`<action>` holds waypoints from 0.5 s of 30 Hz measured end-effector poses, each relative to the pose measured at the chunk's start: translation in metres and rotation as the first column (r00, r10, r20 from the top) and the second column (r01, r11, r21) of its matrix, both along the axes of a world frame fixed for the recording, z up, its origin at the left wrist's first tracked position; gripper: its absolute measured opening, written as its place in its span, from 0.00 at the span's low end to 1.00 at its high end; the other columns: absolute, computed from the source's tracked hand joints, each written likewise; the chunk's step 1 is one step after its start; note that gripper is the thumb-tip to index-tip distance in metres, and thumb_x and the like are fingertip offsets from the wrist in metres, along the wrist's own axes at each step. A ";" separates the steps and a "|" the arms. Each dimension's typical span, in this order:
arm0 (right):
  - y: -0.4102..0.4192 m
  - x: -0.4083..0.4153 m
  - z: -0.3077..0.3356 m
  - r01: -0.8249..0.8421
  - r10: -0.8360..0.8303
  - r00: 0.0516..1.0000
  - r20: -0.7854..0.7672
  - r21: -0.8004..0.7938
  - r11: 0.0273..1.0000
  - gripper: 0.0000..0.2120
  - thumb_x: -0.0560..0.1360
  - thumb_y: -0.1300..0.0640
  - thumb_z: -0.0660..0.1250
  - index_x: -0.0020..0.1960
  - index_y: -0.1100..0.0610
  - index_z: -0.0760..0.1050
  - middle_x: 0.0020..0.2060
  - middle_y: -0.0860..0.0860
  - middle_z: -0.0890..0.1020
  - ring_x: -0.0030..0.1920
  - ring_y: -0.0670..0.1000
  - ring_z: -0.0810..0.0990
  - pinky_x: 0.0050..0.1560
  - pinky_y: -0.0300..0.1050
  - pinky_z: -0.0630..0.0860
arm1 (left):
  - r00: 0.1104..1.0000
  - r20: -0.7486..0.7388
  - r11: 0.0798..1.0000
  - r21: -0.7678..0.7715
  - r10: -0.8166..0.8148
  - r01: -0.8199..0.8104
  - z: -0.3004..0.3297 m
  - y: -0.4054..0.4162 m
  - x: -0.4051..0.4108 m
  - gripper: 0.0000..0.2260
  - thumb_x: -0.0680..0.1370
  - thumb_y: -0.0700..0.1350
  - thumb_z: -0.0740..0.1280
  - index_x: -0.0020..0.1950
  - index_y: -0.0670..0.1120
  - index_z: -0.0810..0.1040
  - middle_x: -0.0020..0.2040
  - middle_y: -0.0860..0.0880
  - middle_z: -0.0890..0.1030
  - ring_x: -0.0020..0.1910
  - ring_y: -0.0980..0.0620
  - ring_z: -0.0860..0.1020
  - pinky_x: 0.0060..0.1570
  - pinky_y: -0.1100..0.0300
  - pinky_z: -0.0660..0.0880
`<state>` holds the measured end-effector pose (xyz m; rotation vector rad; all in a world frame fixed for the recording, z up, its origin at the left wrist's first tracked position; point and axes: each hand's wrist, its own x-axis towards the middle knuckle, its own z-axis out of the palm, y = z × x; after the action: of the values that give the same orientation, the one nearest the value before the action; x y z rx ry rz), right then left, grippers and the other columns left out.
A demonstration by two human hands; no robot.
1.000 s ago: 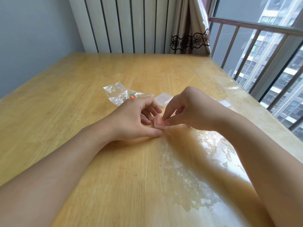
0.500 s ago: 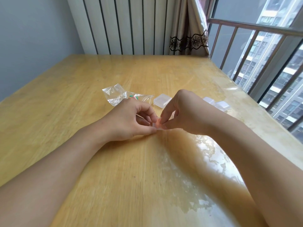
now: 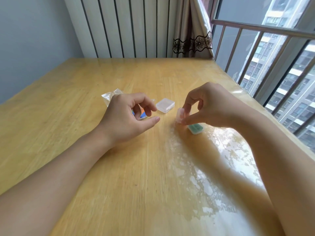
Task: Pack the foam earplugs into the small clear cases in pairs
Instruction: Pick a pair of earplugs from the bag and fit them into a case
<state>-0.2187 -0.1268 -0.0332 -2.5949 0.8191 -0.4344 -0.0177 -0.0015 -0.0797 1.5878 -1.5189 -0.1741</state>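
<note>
My right hand (image 3: 211,106) pinches a small clear case (image 3: 180,115) between thumb and fingertips, tilted on edge just above the wooden table (image 3: 119,176). My left hand (image 3: 129,116) hovers apart from it, fingers loosely curled and holding nothing. Behind the left hand lies a clear plastic bag (image 3: 110,97) with coloured earplugs (image 3: 142,114) showing between the fingers. A closed empty clear case (image 3: 165,105) lies between the hands. A case with green earplugs (image 3: 196,128) lies under my right hand.
A white ribbed radiator (image 3: 126,26) and a curtain (image 3: 192,31) stand behind the table's far edge. A railed window (image 3: 272,57) runs along the right side. Glare covers the table's right near part.
The hands have come apart. My left hand let go of the case and drew left; my right hand lifted the case and tilted it on edge. The green-filled case is now uncovered.
</note>
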 end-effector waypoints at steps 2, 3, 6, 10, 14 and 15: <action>0.002 0.002 -0.003 -0.007 0.007 1.000 -0.007 -0.011 1.000 0.08 0.67 0.53 0.81 0.41 0.54 0.84 0.21 0.24 0.70 0.29 0.23 0.71 0.30 0.23 0.66 | 1.000 0.016 1.000 0.005 -0.008 0.008 -0.001 0.000 0.000 0.08 0.69 0.42 0.80 0.42 0.51 0.82 0.34 0.57 0.80 0.28 0.57 0.71 0.32 0.67 0.70; 0.003 0.004 -0.004 -0.009 0.009 1.000 -0.008 -0.015 1.000 0.08 0.67 0.53 0.81 0.41 0.54 0.84 0.22 0.23 0.70 0.30 0.23 0.71 0.31 0.23 0.66 | 1.000 0.018 1.000 0.015 -0.018 0.017 -0.002 0.000 0.000 0.08 0.69 0.42 0.80 0.42 0.50 0.83 0.34 0.58 0.79 0.28 0.57 0.70 0.33 0.65 0.70; 0.006 0.006 -0.003 -0.053 0.052 0.999 -0.008 -0.023 0.998 0.09 0.66 0.55 0.82 0.43 0.55 0.84 0.21 0.25 0.71 0.30 0.25 0.73 0.32 0.22 0.66 | 0.999 0.024 0.998 0.034 -0.046 0.045 -0.006 -0.002 0.000 0.07 0.69 0.43 0.80 0.42 0.50 0.83 0.34 0.59 0.79 0.28 0.56 0.70 0.33 0.64 0.70; 0.007 0.010 -0.006 -0.083 0.081 0.990 -0.114 -0.015 0.996 0.09 0.63 0.46 0.80 0.40 0.47 0.84 0.24 0.29 0.75 0.30 0.33 0.75 0.27 0.29 0.65 | 0.996 0.060 0.996 0.053 -0.068 0.064 -0.008 -0.002 -0.002 0.07 0.69 0.43 0.80 0.42 0.49 0.83 0.36 0.56 0.80 0.29 0.48 0.71 0.33 0.63 0.71; 0.001 0.012 -0.013 -0.026 0.028 0.995 -0.095 0.021 0.999 0.16 0.55 0.35 0.75 0.37 0.44 0.84 0.32 0.44 0.81 0.31 0.46 0.77 0.30 0.41 0.70 | 0.991 0.103 0.994 0.085 -0.084 0.075 -0.009 -0.002 -0.004 0.07 0.69 0.44 0.80 0.41 0.51 0.83 0.37 0.61 0.80 0.29 0.49 0.72 0.32 0.66 0.69; -0.002 0.010 -0.012 -0.027 0.029 0.997 -0.066 0.034 0.999 0.17 0.56 0.34 0.75 0.38 0.44 0.84 0.33 0.46 0.82 0.33 0.48 0.77 0.32 0.42 0.71 | 0.991 0.104 0.993 0.092 -0.085 0.076 -0.009 -0.002 -0.004 0.07 0.69 0.45 0.80 0.41 0.51 0.83 0.37 0.60 0.80 0.29 0.51 0.72 0.32 0.67 0.69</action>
<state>-0.2087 -0.1286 -0.0450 -2.5993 0.8037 -0.3250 -0.0217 -0.0036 -0.0890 1.6282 -1.6809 -0.2058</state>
